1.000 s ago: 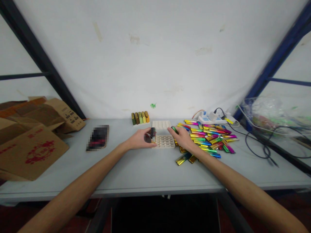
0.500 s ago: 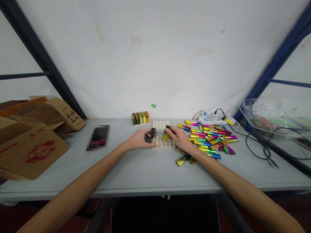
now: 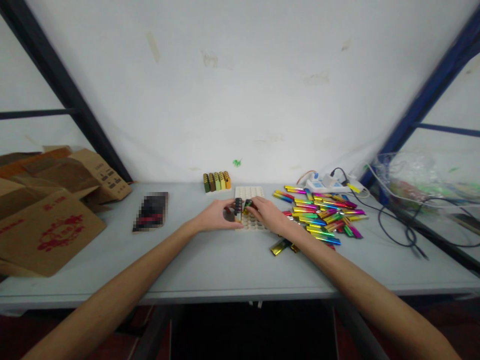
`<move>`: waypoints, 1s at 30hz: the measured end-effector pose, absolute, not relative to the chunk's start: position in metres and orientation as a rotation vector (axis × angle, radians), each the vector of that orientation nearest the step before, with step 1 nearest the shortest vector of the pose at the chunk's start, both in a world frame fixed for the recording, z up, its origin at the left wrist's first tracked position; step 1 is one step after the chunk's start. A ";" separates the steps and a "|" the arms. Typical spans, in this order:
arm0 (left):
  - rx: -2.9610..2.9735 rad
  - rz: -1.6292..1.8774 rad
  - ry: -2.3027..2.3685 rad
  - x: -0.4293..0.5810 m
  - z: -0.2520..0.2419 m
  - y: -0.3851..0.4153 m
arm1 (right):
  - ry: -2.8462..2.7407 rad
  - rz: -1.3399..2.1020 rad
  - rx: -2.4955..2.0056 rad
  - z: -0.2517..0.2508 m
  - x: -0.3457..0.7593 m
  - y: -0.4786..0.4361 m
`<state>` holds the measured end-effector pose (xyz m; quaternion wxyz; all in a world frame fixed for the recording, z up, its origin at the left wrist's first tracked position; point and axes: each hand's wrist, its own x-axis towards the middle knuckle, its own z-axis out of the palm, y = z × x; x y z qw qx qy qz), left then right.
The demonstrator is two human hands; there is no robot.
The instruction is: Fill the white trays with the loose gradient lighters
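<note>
My left hand (image 3: pixel 216 215) rests on the table with its fingers curled against a short row of dark lighters (image 3: pixel 237 209) standing at the left edge of a cream tray with round holes (image 3: pixel 253 224). My right hand (image 3: pixel 267 214) lies over the tray and pinches one green-yellow lighter (image 3: pixel 247 205), holding it right next to that row. A heap of shiny rainbow-coloured lighters (image 3: pixel 322 212) lies to the right of the tray. A second cream tray (image 3: pixel 249 192) sits just behind the first.
Several green, yellow and orange lighters (image 3: pixel 216 181) stand by the wall. Flattened cardboard boxes (image 3: pixel 48 210) fill the left end of the grey table (image 3: pixel 210 260). A white power strip (image 3: pixel 330 183), black cables (image 3: pixel 401 220) and a clear plastic bag (image 3: pixel 416 180) are at the right.
My right hand has moved left from the heap with one lighter, across the tray, up to the row that my left hand holds. The left hand has stayed put.
</note>
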<state>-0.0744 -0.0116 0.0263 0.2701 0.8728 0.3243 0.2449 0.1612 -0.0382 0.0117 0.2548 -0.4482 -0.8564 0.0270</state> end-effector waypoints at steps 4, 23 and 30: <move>2.384 0.651 0.882 -0.074 0.026 -0.012 | -2.347 -0.020 -1.262 0.003 0.156 -0.035; 2.355 0.595 0.909 -0.074 0.031 -0.014 | -2.227 -0.250 -1.893 0.020 0.244 -0.024; 2.382 0.602 0.903 -0.076 0.028 -0.012 | -2.203 -0.245 -2.015 0.015 0.247 -0.023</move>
